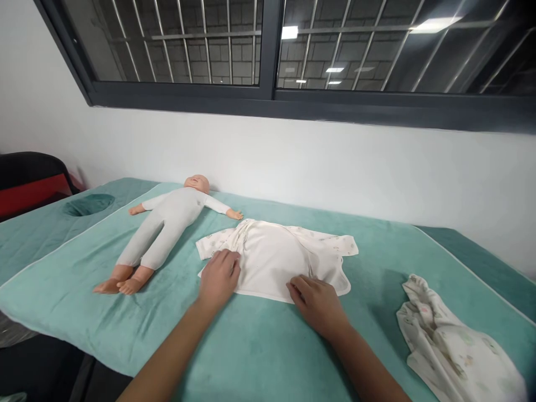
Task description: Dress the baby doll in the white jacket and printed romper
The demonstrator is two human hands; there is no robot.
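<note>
A small white baby shirt (276,254) lies spread flat on the teal towel (251,340). My left hand (218,277) rests palm down on the shirt's left lower part, fingers stretched flat. My right hand (317,301) presses on the shirt's lower hem at the right, fingers lying flat on the cloth. A baby doll (167,226) in a grey-white bodysuit lies on its back to the left of the shirt, arms spread, head toward the wall.
A crumpled white printed garment (452,340) lies at the right on the towel. The bed runs along a white wall (335,162) under a barred window. A dark and red object (29,184) stands at the far left.
</note>
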